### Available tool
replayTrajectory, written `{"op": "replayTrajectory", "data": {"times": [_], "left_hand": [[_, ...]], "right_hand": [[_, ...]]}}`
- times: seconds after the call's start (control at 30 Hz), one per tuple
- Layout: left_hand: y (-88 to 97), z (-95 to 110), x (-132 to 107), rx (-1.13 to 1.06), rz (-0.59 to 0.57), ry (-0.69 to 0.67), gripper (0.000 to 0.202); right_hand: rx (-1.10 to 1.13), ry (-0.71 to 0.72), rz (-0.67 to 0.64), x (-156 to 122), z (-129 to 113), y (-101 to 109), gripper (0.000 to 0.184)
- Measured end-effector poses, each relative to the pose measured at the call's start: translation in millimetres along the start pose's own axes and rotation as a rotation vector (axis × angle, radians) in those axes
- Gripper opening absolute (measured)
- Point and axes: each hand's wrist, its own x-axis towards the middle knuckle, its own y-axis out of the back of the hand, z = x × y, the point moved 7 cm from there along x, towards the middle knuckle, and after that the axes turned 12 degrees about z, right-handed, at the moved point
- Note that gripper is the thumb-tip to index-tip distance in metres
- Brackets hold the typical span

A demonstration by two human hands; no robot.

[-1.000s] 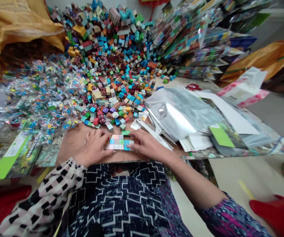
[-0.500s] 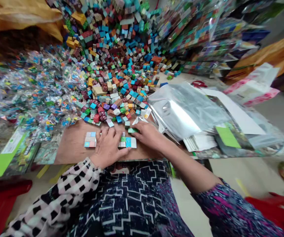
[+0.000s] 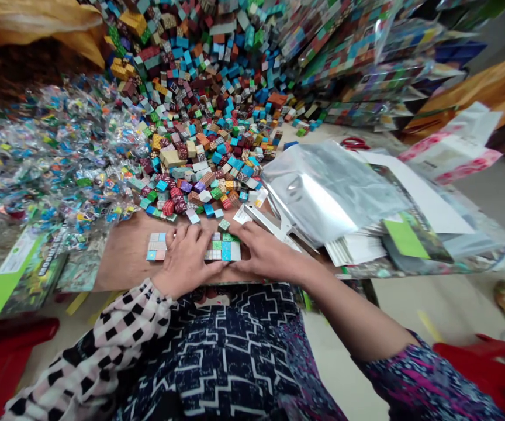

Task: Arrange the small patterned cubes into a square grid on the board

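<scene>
A flat row of small coloured cubes [image 3: 226, 251] lies on the brown board [image 3: 121, 257] near its front edge. My left hand [image 3: 186, 260] rests palm down on the middle of the row, fingers stretched out and covering part of it. A few cubes [image 3: 156, 247] show to its left. My right hand [image 3: 263, 252] lies at the row's right end, fingers extended and touching the cubes there, beside a loose green cube [image 3: 224, 224].
A big heap of loose coloured cubes [image 3: 208, 117] fills the back. Small clear packets [image 3: 55, 158] pile at the left. Silver bags [image 3: 327, 193] and printed cards [image 3: 410, 234] lie at the right. A green-printed box [image 3: 20, 269] sits at the left; red stools stand below.
The cube row has grown longer toward the left. My left hand has moved from its left end onto its middle. My right hand reached toward the heap and came back to the row's right end.
</scene>
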Motion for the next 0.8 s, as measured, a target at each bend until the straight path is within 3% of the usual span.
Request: {"op": "replayTrajectory", "data": {"times": [0.17, 0.33, 0.5, 0.67, 0.8], "left_hand": [[-1.4, -5, -2, -0.024, -0.036, -0.009, 0.060], [0.6, -8, -6, -0.016, -0.011, -0.015, 0.067], [-0.5, -8, -6, -0.005, -0.031, 0.000, 0.059], [-0.6, -7, -5, -0.015, -0.025, -0.008, 0.058], [3.6, -7, -8, -0.006, 0.020, -0.030, 0.061]], "right_hand": [[0.051, 0.029, 0.074, 0, 1, 3, 0.058], [0.093, -0.044, 0.242, 19, 11, 15, 0.028], [0.097, -0.097, 0.213, 42, 2, -1, 0.019], [0.318, -0.268, 0.293, 39, 19, -7, 0.026], [0.426, -0.251, 0.290, 32, 30, -4, 0.034]]}}
